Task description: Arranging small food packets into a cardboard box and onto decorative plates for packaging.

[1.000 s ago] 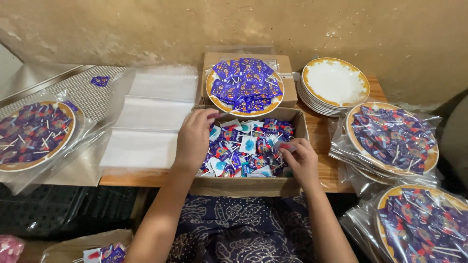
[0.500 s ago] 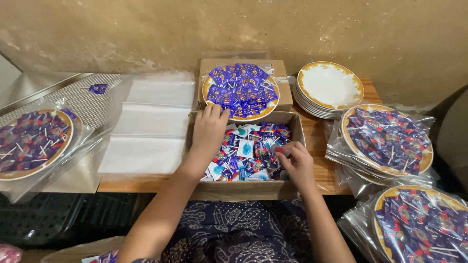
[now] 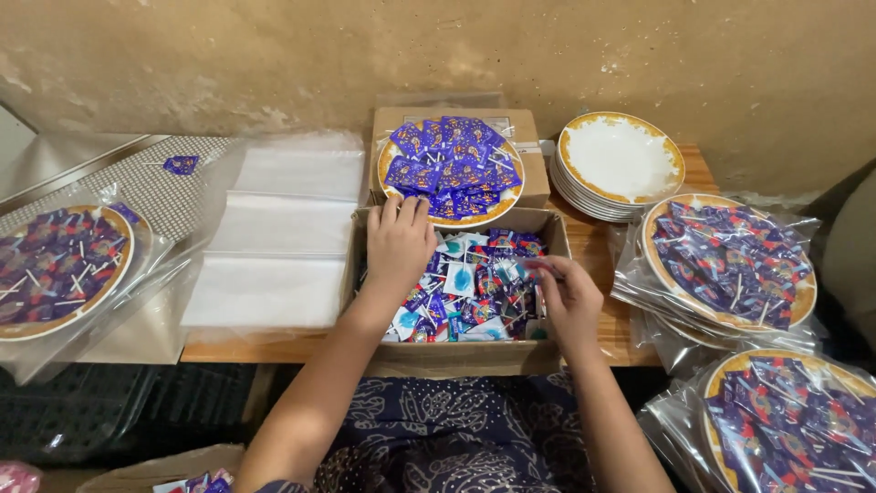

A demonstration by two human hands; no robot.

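Brown cardboard box point(image 3: 456, 358) sits on the wooden bench point(image 3: 598, 246), its long side running left to right, full of wrapped candies point(image 3: 474, 288). Left hand point(image 3: 398, 245) lies flat on the candies by the box's back wall, fingers together. Right hand point(image 3: 568, 294) pinches a candy near the box's right wall. White sheets point(image 3: 274, 237) lie left of the box.

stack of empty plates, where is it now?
Head view, upper right: the stack of empty plates sits on the wooden table by the wall, right of the candy-filled plate.
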